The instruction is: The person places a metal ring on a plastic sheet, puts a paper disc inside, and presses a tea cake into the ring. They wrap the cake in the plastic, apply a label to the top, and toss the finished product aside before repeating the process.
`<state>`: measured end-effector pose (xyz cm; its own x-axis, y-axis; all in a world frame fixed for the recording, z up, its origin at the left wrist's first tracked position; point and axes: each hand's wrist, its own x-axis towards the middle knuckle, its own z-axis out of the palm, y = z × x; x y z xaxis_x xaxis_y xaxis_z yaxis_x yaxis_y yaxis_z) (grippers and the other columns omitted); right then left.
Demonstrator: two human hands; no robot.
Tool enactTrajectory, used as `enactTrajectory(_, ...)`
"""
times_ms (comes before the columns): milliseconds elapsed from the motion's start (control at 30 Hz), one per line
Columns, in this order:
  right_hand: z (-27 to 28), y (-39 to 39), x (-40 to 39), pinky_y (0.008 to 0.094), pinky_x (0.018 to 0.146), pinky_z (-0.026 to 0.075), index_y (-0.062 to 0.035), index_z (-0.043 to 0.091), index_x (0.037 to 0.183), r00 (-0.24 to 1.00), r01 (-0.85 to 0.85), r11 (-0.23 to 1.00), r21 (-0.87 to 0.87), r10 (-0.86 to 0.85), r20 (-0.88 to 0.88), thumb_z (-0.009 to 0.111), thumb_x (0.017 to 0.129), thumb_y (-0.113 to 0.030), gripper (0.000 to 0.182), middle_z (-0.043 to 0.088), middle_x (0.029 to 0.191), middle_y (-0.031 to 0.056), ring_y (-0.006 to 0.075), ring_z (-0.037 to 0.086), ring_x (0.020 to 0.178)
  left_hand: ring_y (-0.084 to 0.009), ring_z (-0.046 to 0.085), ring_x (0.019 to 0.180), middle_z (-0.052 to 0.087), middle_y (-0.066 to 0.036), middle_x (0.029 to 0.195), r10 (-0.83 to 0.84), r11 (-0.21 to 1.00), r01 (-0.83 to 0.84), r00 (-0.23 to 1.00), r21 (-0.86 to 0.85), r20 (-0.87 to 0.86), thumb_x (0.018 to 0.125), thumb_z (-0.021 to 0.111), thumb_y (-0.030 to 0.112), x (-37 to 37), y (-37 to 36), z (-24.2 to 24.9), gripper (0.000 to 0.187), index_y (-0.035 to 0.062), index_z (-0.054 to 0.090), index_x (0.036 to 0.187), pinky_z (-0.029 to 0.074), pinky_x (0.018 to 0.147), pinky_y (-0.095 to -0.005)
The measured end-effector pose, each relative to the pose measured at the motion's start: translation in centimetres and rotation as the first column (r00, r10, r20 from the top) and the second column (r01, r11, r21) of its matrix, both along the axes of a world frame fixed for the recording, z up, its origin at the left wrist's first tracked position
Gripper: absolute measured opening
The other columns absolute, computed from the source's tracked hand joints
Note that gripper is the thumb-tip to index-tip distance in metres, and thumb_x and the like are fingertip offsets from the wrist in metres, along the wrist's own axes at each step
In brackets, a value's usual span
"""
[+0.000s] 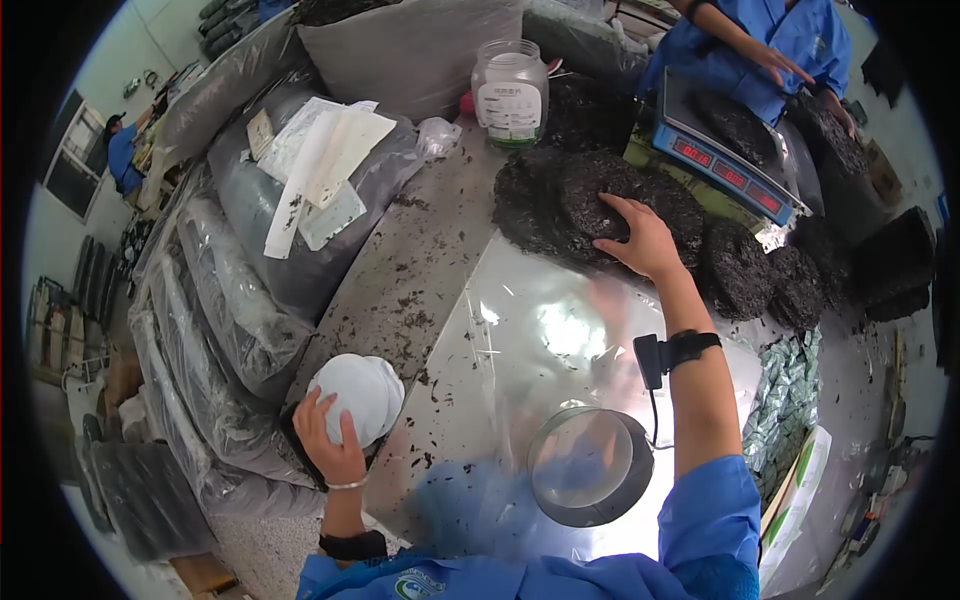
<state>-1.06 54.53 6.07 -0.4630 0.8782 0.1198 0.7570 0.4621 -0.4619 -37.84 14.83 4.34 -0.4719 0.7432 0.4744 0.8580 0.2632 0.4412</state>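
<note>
At the lower left, my left hand (pixel 330 441) rests its spread fingers on a stack of round white sheets (pixel 366 396). My right hand (pixel 640 238) reaches over a pile of dark round cakes (pixel 540 200), thumb and fingers apart, its fingertips on or just above the top one. Below my right forearm a round metal ring (pixel 592 466) sits on the shiny table surface (pixel 520 360). More dark cakes (pixel 735 268) lie to the right of my right hand.
A clear plastic jar (pixel 510 100) stands at the back. Papers (pixel 322 170) lie on plastic-wrapped bags (pixel 240 290) at left. A blue scale (pixel 722 160) holds a dark cake near a co-worker's hands. Green crinkled wrapping (pixel 785 400) lies at right. Dark flakes are scattered about.
</note>
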Motion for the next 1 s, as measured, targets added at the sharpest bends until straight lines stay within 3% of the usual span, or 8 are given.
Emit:
enactTrajectory(100,-1.2,-1.0,-2.3,0.0497,0.105,0.046,-0.0173,0.048,0.148,0.953,0.029,0.982,0.188,-0.085,0.292,0.086,0.071,-0.035,0.088,0.053,0.142,0.0183,0.0383,0.051,0.132,-0.0423,0.054,0.118,0.061,-0.021,0.127,-0.041,0.996,0.039,0.999,-0.081,-0.024,0.086,0.071,0.023,-2.4,-0.2,-1.2,0.038,0.0013,0.065,0.117,0.041,0.104,-0.0516)
enactTrajectory(300,-0.5,-1.8,-3.7,0.0604,0.107,0.040,-0.0147,0.038,0.152,0.944,0.084,0.988,0.126,-0.120,0.307,0.084,0.071,-0.039,0.096,0.048,0.144,0.0192,0.0385,0.045,0.138,-0.0379,0.057,0.114,0.062,-0.017,0.124,-0.126,0.971,0.128,0.992,-0.200,0.020,0.067,0.088,0.032,-2.3,-1.8,-3.3,0.058,0.0048,0.068,0.114,0.048,0.098,-0.0457)
enactTrajectory(467,-2.2,-0.5,-3.0,0.0559,0.101,0.047,-0.0128,0.035,0.153,0.938,0.021,0.987,0.156,-0.073,0.338,0.080,0.072,-0.033,0.095,0.049,0.141,0.0209,0.0394,0.054,0.129,-0.0338,0.062,0.108,0.067,-0.013,0.116,-0.141,0.976,0.126,0.987,-0.178,-0.075,0.072,0.086,0.029,-1.4,-2.4,-0.8,0.045,0.0050,0.071,0.107,0.051,0.093,-0.0422)
enactTrajectory(533,-2.4,-0.4,-3.0,0.0544,0.100,0.048,-0.0131,0.035,0.153,0.941,0.014,0.990,0.142,-0.061,0.333,0.079,0.072,-0.033,0.094,0.050,0.140,0.0206,0.0393,0.055,0.127,-0.0320,0.064,0.105,0.068,-0.013,0.113,-0.306,0.940,0.296,0.952,-0.169,-0.032,0.076,0.083,0.025,-1.6,-2.5,-2.2,0.037,0.0043,0.072,0.105,0.053,0.089,-0.0403)
enactTrajectory(767,-2.7,-0.8,-2.8,0.0543,0.100,0.048,-0.0124,0.037,0.153,0.949,-0.014,0.972,0.236,-0.062,0.310,0.076,0.073,-0.030,0.090,0.051,0.139,0.0196,0.0387,0.056,0.125,-0.0304,0.067,0.090,0.072,-0.011,0.098,-0.277,0.960,0.279,0.959,-0.020,0.061,0.079,0.078,0.016,-1.0,-1.6,-1.7,0.029,0.0040,0.072,0.105,0.054,0.081,-0.0383)
enactTrajectory(867,-2.4,-1.5,-3.1,0.0550,0.101,0.047,-0.0118,0.037,0.153,0.934,-0.001,0.969,0.245,-0.086,0.346,0.076,0.074,-0.030,0.090,0.050,0.142,0.0207,0.0383,0.056,0.127,-0.0307,0.067,0.086,0.073,-0.011,0.096,-0.272,0.959,0.260,0.955,-0.114,-0.113,0.078,0.078,0.011,0.3,-0.7,-0.1,0.026,0.0047,0.075,0.103,0.055,0.078,-0.0379)
enactTrajectory(967,-2.7,-0.7,-3.3,0.0558,0.103,0.046,-0.0117,0.037,0.153,0.922,0.025,0.975,0.220,-0.108,0.373,0.076,0.074,-0.030,0.090,0.049,0.145,0.0231,0.0387,0.054,0.130,-0.0289,0.068,0.085,0.073,-0.013,0.094,-0.268,0.962,0.262,0.960,-0.076,-0.080,0.079,0.079,0.009,-0.6,-1.5,-2.4,0.018,0.0035,0.077,0.096,0.055,0.076,-0.0359)
enactTrajectory(1000,-3.1,-0.3,-3.3,0.0557,0.104,0.045,-0.0123,0.038,0.153,0.952,0.015,0.986,0.163,-0.064,0.300,0.076,0.074,-0.030,0.090,0.050,0.145,0.0236,0.0389,0.053,0.131,-0.0262,0.068,0.083,0.073,-0.013,0.091,-0.120,0.992,0.123,0.974,-0.006,0.190,0.079,0.078,0.007,-1.3,-2.1,-3.4,0.014,0.0026,0.077,0.092,0.054,0.076,-0.0339)
